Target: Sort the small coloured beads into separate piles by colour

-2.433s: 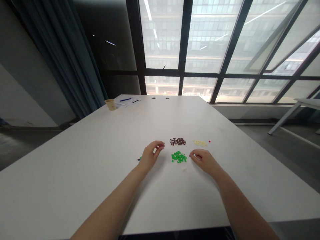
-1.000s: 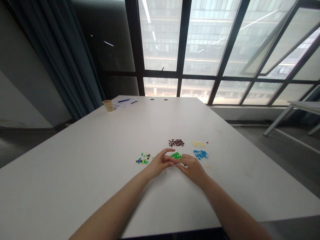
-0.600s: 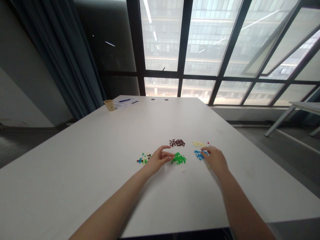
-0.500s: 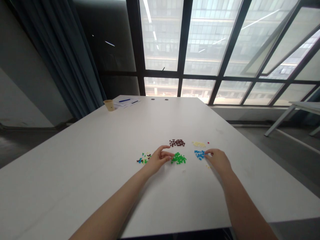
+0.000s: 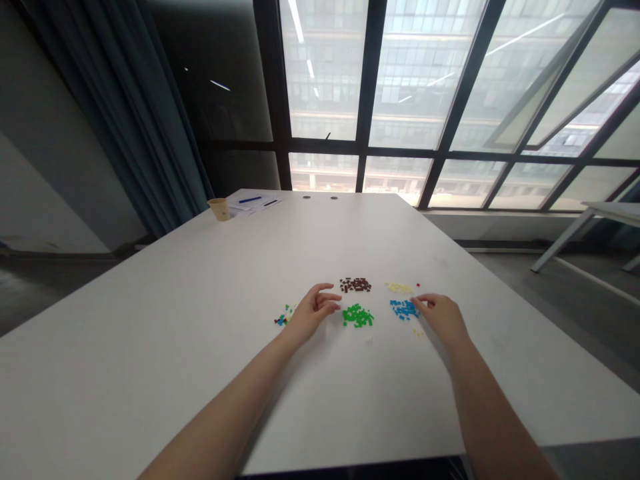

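Note:
My left hand (image 5: 311, 313) hovers over the table just left of a pile of small green pieces (image 5: 357, 315). Its fingers are spread and curved, with nothing seen between them. Partly behind that hand lies a small heap of mixed-colour pieces (image 5: 281, 320). My right hand (image 5: 441, 317) is at the upper right edge of a pile of blue pieces (image 5: 403, 309). Its thumb and forefinger are drawn together there; anything between the tips is too small to make out. Dark brown pieces (image 5: 356, 285) lie beyond the green pile, and pale yellow pieces (image 5: 399, 287) beyond the blue.
A single red piece (image 5: 418, 285) sits right of the yellow pile. A few yellowish bits (image 5: 417, 332) and a whitish bit (image 5: 369, 341) lie nearer me. At the far left of the white table (image 5: 210, 280) are a paper cup (image 5: 219, 209) and papers with pens (image 5: 250, 200).
My left hand has drawn back left from the green pile. My right hand has shifted slightly up and right, uncovering more blue pieces.

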`<act>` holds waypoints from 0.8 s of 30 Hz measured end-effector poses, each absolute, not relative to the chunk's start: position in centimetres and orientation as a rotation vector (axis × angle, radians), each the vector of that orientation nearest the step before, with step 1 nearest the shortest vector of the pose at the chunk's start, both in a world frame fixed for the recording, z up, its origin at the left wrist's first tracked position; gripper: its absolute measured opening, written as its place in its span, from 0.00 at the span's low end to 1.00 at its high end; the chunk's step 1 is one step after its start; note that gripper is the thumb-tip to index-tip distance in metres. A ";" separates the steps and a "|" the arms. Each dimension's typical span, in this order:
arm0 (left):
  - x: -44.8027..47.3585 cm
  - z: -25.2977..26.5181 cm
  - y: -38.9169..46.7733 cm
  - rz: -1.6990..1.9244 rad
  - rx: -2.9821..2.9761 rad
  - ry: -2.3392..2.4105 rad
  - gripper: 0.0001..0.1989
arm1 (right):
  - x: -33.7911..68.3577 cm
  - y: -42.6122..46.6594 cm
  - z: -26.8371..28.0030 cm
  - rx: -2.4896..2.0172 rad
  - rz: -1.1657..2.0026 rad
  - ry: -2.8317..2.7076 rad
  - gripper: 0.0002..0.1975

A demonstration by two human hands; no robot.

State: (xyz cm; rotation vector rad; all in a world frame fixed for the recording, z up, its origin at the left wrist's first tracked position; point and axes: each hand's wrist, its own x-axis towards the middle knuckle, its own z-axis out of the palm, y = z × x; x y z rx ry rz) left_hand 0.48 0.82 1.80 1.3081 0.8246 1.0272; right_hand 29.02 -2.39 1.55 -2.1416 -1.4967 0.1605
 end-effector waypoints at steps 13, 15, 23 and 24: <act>-7.1 2.7 5.2 0.803 1.958 1.864 0.11 | 28.3 -2.5 1.7 -2.166 0.367 -1.716 0.11; -7.0 2.1 5.1 0.647 2.039 1.919 0.11 | 28.5 -2.5 1.7 -2.210 0.415 -1.737 0.10; -7.2 1.1 5.5 0.529 2.120 1.927 0.12 | 28.6 -2.6 1.8 -2.304 0.467 -1.772 0.14; -7.2 1.2 5.5 0.534 2.117 1.918 0.12 | 28.6 -2.6 1.8 -2.305 0.477 -1.769 0.14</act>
